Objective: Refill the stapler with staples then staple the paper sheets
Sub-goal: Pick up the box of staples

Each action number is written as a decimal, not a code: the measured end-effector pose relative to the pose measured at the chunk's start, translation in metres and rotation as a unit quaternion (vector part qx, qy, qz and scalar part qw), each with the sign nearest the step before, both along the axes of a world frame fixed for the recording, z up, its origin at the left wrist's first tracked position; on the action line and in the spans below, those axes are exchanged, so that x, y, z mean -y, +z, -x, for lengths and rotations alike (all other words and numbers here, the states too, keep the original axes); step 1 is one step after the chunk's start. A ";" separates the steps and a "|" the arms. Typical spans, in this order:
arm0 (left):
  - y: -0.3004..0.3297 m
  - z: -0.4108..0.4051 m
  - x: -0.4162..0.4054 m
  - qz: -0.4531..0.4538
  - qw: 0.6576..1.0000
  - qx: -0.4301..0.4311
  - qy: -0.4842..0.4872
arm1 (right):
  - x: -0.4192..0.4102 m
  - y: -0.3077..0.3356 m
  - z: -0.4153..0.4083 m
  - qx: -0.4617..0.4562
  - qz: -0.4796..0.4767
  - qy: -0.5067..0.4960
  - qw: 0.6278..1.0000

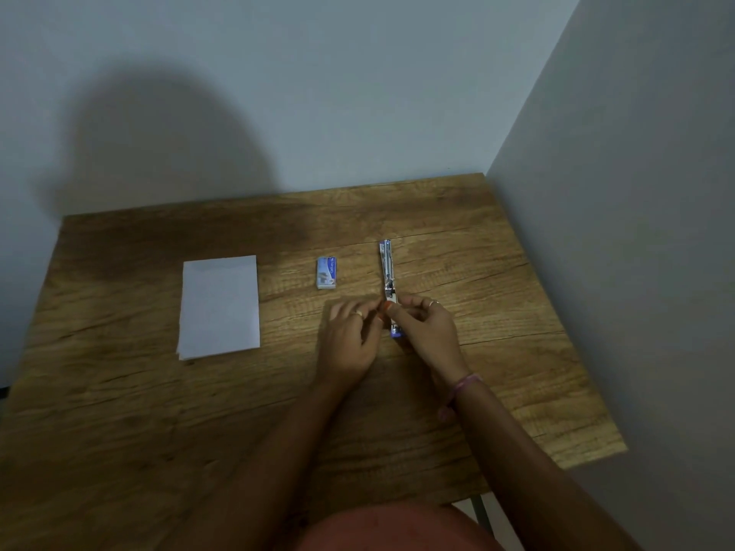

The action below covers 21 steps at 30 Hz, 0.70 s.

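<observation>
A stapler lies swung fully open and flat on the wooden table, its metal rail pointing away from me and its blue end near me. My left hand and my right hand meet over the near half of the stapler, fingertips pinched together at its hinge. Whether a strip of staples sits between the fingers is too small to tell. A small blue-and-white staple box rests closed just left of the stapler. A stack of white paper sheets sits further left.
The table stands in a corner, with a grey wall behind it and another along its right edge. My head's shadow falls on the back wall and the far left of the table. A reddish garment shows at the bottom edge.
</observation>
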<state>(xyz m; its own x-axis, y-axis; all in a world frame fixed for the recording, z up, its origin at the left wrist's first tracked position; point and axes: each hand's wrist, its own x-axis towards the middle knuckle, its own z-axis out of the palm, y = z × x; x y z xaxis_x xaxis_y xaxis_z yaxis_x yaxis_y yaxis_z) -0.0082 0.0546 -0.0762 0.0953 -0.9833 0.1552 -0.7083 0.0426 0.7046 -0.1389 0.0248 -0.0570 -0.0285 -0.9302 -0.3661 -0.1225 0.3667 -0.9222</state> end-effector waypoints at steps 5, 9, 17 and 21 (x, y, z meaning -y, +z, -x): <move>-0.001 -0.001 0.000 0.003 1.000 -0.008 0.002 | 0.002 -0.001 0.002 0.009 -0.005 -0.007 1.000; -0.003 -0.001 0.000 0.010 1.000 -0.009 0.005 | 0.001 -0.002 0.004 0.017 0.008 -0.006 1.000; 0.003 -0.005 -0.005 0.023 0.996 -0.082 0.026 | -0.001 -0.005 0.021 -0.047 0.059 -0.041 0.996; 0.005 -0.013 -0.006 0.042 0.990 -0.095 0.093 | -0.003 -0.011 0.027 -0.041 0.071 -0.037 0.996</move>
